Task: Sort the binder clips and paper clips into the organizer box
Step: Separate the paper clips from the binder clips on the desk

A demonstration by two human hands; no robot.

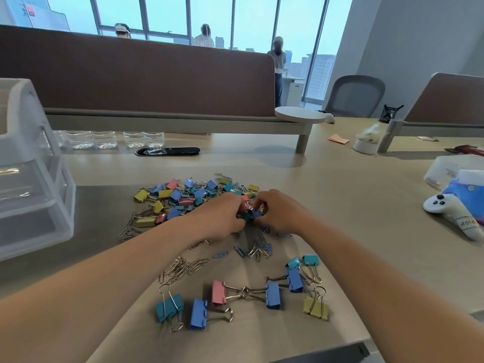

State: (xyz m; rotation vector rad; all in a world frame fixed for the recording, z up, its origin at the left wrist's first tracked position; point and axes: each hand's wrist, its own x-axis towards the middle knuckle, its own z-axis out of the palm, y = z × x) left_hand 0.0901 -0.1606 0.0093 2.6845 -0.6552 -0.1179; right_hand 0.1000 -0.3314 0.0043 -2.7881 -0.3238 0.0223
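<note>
White controller [453, 213] reads roughly "Holo"; left hand [222, 218] and right hand [280, 213] both pinch small binder clips [247, 213].

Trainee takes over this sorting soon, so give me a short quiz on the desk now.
1. True or false: the organizer box stands right of the clip pile.
2. The near pink binder clip is hooked by its handles to a clip of which colour? A yellow, B blue, C teal.
3. What do the left hand and right hand hold?
Key: 1 false, it stands left. 2 B. 3 Small binder clips, gripped between both hands.
</note>
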